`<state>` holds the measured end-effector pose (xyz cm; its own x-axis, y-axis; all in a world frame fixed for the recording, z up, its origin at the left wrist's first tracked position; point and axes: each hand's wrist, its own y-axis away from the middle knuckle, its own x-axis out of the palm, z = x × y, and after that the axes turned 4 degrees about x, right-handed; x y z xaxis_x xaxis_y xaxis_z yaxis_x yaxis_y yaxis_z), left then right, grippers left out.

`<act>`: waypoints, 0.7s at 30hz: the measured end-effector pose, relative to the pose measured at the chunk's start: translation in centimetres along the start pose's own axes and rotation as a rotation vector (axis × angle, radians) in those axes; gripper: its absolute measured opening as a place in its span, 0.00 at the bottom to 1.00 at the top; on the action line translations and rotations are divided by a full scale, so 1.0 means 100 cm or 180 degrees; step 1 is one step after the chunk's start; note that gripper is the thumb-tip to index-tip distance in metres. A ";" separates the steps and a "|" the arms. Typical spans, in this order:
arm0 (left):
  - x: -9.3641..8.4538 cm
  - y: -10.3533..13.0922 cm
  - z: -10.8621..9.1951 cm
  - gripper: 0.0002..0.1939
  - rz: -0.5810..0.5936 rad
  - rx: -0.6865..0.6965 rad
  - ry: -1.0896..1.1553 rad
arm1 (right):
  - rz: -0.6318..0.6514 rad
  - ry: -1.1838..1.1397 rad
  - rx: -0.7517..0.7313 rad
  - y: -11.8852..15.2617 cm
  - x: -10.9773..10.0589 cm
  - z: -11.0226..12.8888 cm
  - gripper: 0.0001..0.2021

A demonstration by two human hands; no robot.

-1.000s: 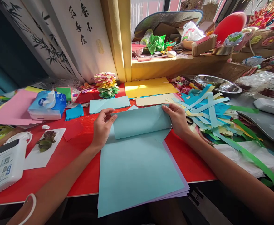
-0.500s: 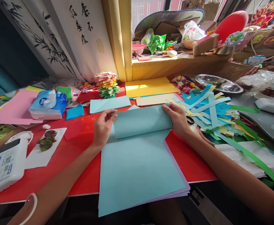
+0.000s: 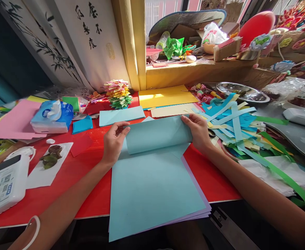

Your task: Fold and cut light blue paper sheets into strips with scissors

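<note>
Two bare hands are holding a light-blue rectangular piece of paper (image 3: 157, 135) raised over the far end of a large light-blue paper sheet (image 3: 155, 191). Under that large sheet, a glossy red tabletop (image 3: 90, 187) is showing, and lilac paper sheets (image 3: 195, 182) are peeking out along its right side. The left hand (image 3: 114, 142) is pinching the left end of the piece, its thumb and curled fingers nearly closing on the thin edge. The right hand (image 3: 198, 132) is gripping the upper right corner, its thumb pressing on the near face and its other fingers bending behind, partly hidden.

Beyond the large sheet, a pale-blue paper strip (image 3: 122, 116), a cream paper strip (image 3: 172, 110) and a yellow rectangular sheet (image 3: 165, 97) are lying flat, while a multicoloured cone-shaped paper stack (image 3: 118, 93) is standing farther back, to the left. Right of the large sheet, blue, green and yellow cut paper strips (image 3: 230, 121) are piling up loosely. To its left, a blue plastic tissue packet (image 3: 52, 116) and a white plastic box (image 3: 8, 184) are resting.
</note>
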<state>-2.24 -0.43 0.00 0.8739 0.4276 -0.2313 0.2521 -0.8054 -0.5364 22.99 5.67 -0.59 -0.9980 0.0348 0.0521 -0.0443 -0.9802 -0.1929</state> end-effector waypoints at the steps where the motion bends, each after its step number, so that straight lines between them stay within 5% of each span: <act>1: 0.000 0.000 -0.001 0.08 -0.0003 0.0005 -0.0010 | -0.0039 0.0048 -0.0062 0.000 0.000 0.000 0.11; 7: -0.002 -0.002 -0.002 0.07 0.0067 0.0128 -0.0238 | -0.0199 0.0813 -0.0472 -0.004 -0.004 0.000 0.11; 14: -0.008 -0.007 0.021 0.16 0.1256 0.0782 -0.1380 | 0.0262 0.2457 -0.0221 -0.012 -0.010 -0.011 0.09; 21: -0.004 -0.003 0.034 0.28 0.1881 0.1385 -0.2334 | 0.0301 0.3641 -0.0527 -0.012 -0.006 -0.019 0.07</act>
<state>-4.10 1.03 -2.53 0.3050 0.2746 -0.9119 -0.4338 -0.8124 -0.3897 23.56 7.15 -2.21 -0.4510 0.2015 -0.8695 0.1116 -0.9538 -0.2789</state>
